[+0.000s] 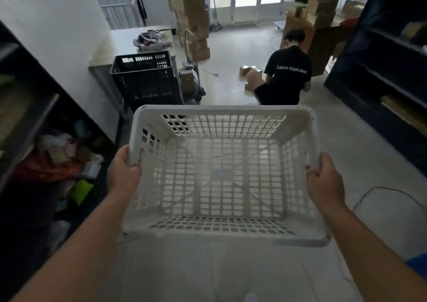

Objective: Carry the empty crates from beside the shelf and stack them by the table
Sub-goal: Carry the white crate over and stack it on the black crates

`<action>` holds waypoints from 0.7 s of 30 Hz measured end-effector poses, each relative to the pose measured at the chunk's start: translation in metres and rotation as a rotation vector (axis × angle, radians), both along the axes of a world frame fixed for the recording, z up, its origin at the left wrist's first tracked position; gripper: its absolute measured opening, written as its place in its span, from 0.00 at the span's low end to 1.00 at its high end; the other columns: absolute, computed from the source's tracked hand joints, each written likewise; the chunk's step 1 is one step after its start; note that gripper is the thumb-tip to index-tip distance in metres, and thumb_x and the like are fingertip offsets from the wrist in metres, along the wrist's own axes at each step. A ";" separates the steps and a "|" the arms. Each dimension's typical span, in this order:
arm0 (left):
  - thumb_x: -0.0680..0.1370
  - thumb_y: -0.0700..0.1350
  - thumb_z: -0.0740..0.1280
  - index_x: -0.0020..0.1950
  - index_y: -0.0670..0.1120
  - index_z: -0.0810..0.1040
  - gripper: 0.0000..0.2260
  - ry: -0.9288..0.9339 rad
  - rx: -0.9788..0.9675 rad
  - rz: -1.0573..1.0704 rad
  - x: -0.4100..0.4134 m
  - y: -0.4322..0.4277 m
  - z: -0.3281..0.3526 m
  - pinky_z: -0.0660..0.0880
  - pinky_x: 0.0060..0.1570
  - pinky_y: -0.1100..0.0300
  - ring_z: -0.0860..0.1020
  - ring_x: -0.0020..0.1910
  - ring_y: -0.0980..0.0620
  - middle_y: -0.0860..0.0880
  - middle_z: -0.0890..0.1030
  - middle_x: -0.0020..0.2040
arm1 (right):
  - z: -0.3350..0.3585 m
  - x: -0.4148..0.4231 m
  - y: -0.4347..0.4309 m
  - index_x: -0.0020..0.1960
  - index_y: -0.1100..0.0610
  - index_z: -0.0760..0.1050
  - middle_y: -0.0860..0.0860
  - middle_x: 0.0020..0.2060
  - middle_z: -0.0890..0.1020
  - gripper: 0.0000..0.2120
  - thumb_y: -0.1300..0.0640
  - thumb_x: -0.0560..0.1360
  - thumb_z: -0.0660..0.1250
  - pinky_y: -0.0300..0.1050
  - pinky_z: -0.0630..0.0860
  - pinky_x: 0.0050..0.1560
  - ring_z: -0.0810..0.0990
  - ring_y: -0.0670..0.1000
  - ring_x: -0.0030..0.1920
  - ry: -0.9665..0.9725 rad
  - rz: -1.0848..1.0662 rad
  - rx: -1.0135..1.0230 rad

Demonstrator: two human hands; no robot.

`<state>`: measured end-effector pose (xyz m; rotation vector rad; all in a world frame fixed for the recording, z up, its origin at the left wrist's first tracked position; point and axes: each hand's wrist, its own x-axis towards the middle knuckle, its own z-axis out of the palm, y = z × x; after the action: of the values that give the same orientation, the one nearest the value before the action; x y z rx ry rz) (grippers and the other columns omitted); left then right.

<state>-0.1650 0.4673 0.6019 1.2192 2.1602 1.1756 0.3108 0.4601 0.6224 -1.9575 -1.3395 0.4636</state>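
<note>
White plastic crate (221, 176) with a grid of small rectangular holes over walls and floor, a faint cross of solid ribs on the bottom. Black crate (145, 79) with the same perforated lattice. Black T-shirt (288, 70) with white lettering across the back. Brown cardboard boxes (191, 17), stacked. Pale grey floor (346, 139). White wall (60, 24). Dark, nearly black shelving (392, 59). Jumble of red, lime-green and pink packets (60, 163) on the left shelf. Light grey tabletop (124, 40).
</note>
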 end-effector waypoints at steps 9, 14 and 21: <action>0.76 0.39 0.66 0.58 0.54 0.76 0.14 -0.009 0.039 0.239 -0.105 0.097 0.016 0.83 0.43 0.41 0.83 0.47 0.43 0.49 0.84 0.51 | 0.019 -0.125 0.214 0.74 0.51 0.63 0.58 0.59 0.80 0.21 0.56 0.81 0.58 0.54 0.77 0.47 0.79 0.62 0.53 0.004 0.244 -0.019; 0.77 0.37 0.65 0.65 0.51 0.76 0.18 -0.045 0.033 0.289 -0.184 0.177 0.007 0.82 0.48 0.43 0.83 0.51 0.46 0.49 0.83 0.56 | 0.008 -0.211 0.317 0.74 0.49 0.63 0.56 0.61 0.79 0.22 0.55 0.80 0.58 0.52 0.76 0.50 0.78 0.62 0.55 0.037 0.301 -0.016; 0.79 0.42 0.65 0.67 0.52 0.74 0.17 0.010 -0.005 0.332 -0.286 0.308 0.040 0.82 0.46 0.44 0.83 0.51 0.44 0.50 0.83 0.57 | 0.019 -0.323 0.461 0.76 0.53 0.62 0.58 0.66 0.76 0.24 0.55 0.80 0.60 0.51 0.71 0.53 0.75 0.62 0.62 0.017 0.303 0.016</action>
<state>-0.4507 0.7757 0.6419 0.8866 2.4366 1.2914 -0.0119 0.9209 0.6413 -1.7384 -1.6316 0.6087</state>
